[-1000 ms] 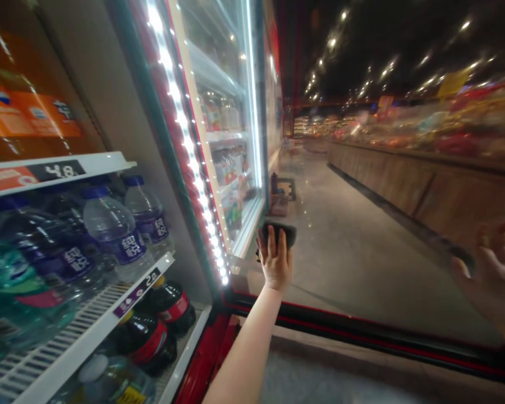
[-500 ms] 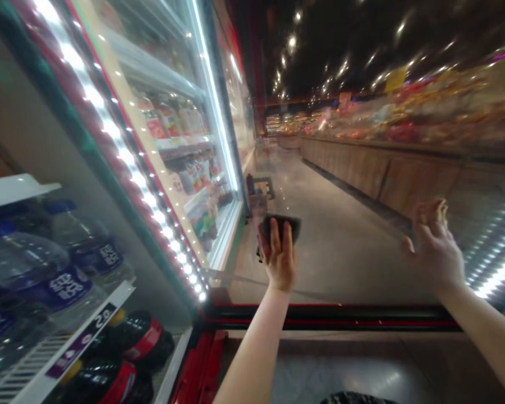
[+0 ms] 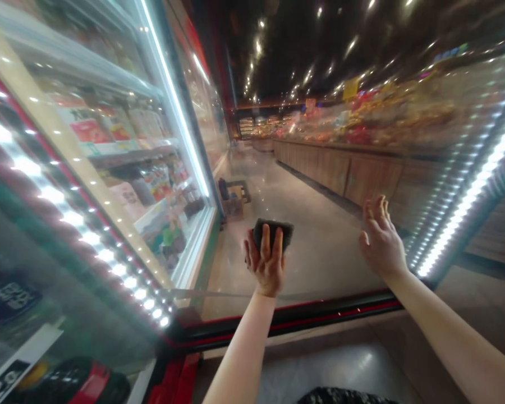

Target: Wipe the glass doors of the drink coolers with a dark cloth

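Note:
My left hand [image 3: 269, 264] holds a dark grey sponge-like block [image 3: 258, 233] flat against the glass door, its fingers spread over it. To the right, my right hand [image 3: 382, 244] is raised with its fingers apart and nothing in it, close to the lit right side of the door. Below both hands runs the door's black and red bottom frame [image 3: 294, 321].
On the left a lit cooler shelf [image 3: 126, 154] shows packaged drinks behind glass. Dark bottles with a red label [image 3: 92, 384] lie at the lower left. Beyond the glass are an aisle floor [image 3: 303, 224] and a long wooden counter [image 3: 332, 165].
The view has turned to the right, so the cooler and door frame sit further left. The right hand appears closer to the left hand. The sponge-like block is still under the left hand.

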